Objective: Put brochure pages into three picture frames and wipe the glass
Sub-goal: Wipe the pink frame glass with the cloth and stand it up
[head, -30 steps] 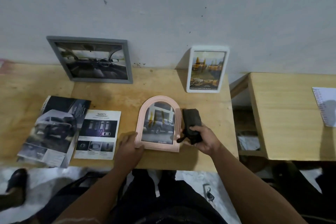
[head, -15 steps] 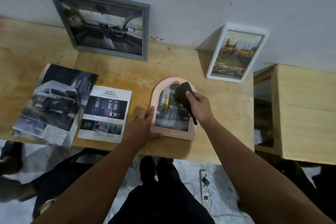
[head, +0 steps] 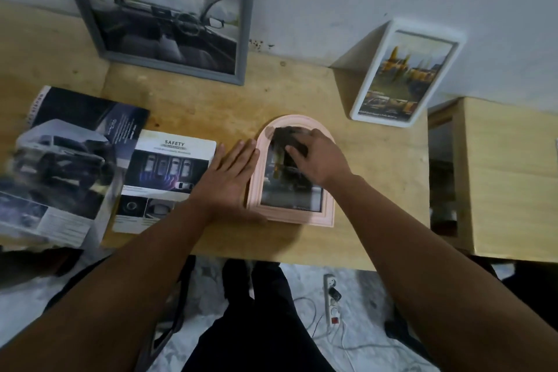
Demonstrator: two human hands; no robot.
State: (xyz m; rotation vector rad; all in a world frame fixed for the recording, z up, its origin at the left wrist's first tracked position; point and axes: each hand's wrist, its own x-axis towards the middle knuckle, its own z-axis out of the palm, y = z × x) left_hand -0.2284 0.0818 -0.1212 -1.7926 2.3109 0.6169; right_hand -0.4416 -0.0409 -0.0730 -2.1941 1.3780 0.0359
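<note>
My right hand [head: 317,157] had moved the dark cloth [head: 288,137] from beside the pink arched frame [head: 291,211] 1 s earlier, onto the glass at 0.5 s, and up to the arch top at this moment. Fingers were curled over the cloth, pressing it on the glass w/ thumb tucked on the near side. My left hand [head: 228,174] had shifted too: from gripping the frame's lower left corner to lying flat, fingers straight, on the table [head: 193,100], its edge touching the frame's left rail to brace it. Frame lay flat near the table's front edge, brochure page already inside, lower glass uncovered.

Meaning, IMO: wipe on frame no. 3 was underway, started at top, lower part not yet done. The grey frame [head: 90,18] and white frame [head: 359,106] leaned on the wall, both w/ pages in; can't tell if their glass was wiped. Brochure [head: 60,166] and SAFETY page [head: 169,172] sat to the left, untouched.
</note>
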